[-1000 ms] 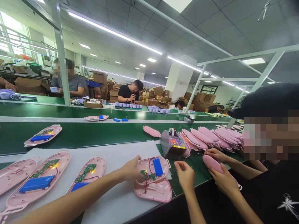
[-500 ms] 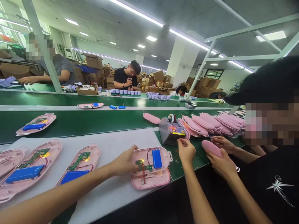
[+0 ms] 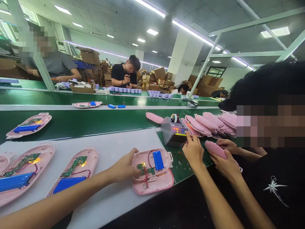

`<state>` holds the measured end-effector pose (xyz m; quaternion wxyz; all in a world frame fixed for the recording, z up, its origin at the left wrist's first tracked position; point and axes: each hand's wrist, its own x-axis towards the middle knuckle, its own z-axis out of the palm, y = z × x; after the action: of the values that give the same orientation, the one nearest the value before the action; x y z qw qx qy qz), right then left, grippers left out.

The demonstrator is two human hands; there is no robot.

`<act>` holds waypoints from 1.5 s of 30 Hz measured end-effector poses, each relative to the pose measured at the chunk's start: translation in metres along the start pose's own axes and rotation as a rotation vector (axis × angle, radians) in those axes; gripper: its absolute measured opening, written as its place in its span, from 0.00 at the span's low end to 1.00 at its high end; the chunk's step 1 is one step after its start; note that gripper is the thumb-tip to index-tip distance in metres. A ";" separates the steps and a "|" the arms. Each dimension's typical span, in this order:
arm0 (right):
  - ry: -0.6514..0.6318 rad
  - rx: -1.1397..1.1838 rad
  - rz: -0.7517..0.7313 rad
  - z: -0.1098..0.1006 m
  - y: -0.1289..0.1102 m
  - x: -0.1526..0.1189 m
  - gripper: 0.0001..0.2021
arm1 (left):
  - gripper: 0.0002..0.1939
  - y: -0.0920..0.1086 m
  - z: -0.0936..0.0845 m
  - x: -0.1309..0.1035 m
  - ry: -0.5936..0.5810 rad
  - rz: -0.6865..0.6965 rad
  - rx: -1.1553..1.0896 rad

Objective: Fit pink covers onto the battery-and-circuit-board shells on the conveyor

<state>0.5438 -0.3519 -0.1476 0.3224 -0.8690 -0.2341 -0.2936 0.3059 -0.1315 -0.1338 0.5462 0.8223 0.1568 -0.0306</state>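
My left hand (image 3: 130, 165) grips the left end of an open pink shell (image 3: 166, 160), thumb over its rim. Inside that shell are a blue battery (image 3: 158, 160), a green circuit board with a lit yellow light, and red wires. It overlaps a second pink shell half (image 3: 164, 182) below it. My right hand (image 3: 194, 149) is at the front right of a grey tape dispenser (image 3: 173, 131), its index finger extended to the lit button panel and the other fingers curled. Nothing shows in its grasp.
Open pink shells with batteries (image 3: 32, 125) lie at the left, some on white sheeting (image 3: 107, 197). Closed pink cases (image 3: 212, 122) are piled behind the dispenser. At the right, a person holds a pink case (image 3: 215, 149). More people sit across the green bench (image 3: 107, 122).
My right hand has moved up and right, and its finger now reaches the dispenser's panel. My left hand keeps its grip on the shell. The view has shifted slightly.
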 end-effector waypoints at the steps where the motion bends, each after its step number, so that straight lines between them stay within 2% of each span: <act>1: -0.051 -0.003 -0.036 -0.007 0.000 0.004 0.26 | 0.23 0.001 0.000 0.001 -0.002 -0.007 -0.006; 4: -0.118 0.031 -0.064 -0.022 -0.001 0.012 0.24 | 0.24 0.005 -0.002 0.002 0.013 -0.028 0.021; 6: -0.066 0.079 0.002 -0.023 0.001 0.010 0.22 | 0.25 0.006 -0.002 0.002 0.006 -0.044 0.038; 10: 0.100 0.253 0.246 0.001 0.008 -0.012 0.16 | 0.24 0.001 -0.001 0.000 0.009 -0.040 0.001; 12: 0.133 0.378 0.347 0.021 0.009 -0.024 0.18 | 0.25 -0.002 -0.001 0.001 0.007 -0.037 -0.039; 16: 0.166 0.555 0.416 0.049 0.002 -0.034 0.22 | 0.25 -0.004 -0.003 0.002 -0.059 -0.061 -0.104; 19: 0.228 0.581 0.441 0.056 -0.008 -0.030 0.23 | 0.24 -0.002 -0.004 0.002 -0.075 -0.057 -0.113; 26: 0.377 0.479 0.522 0.063 -0.024 -0.023 0.15 | 0.23 -0.007 -0.006 0.003 -0.091 -0.034 -0.095; 33: 0.416 0.479 0.607 0.081 -0.032 -0.015 0.21 | 0.24 -0.005 -0.006 0.002 -0.076 -0.028 -0.102; 36: 0.354 0.471 0.590 0.074 -0.035 -0.013 0.20 | 0.23 -0.004 -0.004 0.000 -0.037 -0.021 -0.075; 39: 0.167 0.499 0.493 0.054 -0.034 -0.020 0.20 | 0.24 -0.005 -0.001 -0.001 -0.005 -0.016 -0.057; 42: -0.048 0.533 0.383 0.026 -0.021 -0.038 0.19 | 0.25 -0.007 0.000 -0.001 0.010 0.004 -0.065; 45: -0.093 0.482 0.385 -0.001 0.000 -0.055 0.19 | 0.25 -0.006 0.001 -0.001 0.014 0.011 -0.066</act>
<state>0.5035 -0.3644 -0.1836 0.5580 -0.8082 -0.1425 -0.1230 0.3034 -0.1304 -0.1392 0.5721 0.8049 0.1568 -0.0166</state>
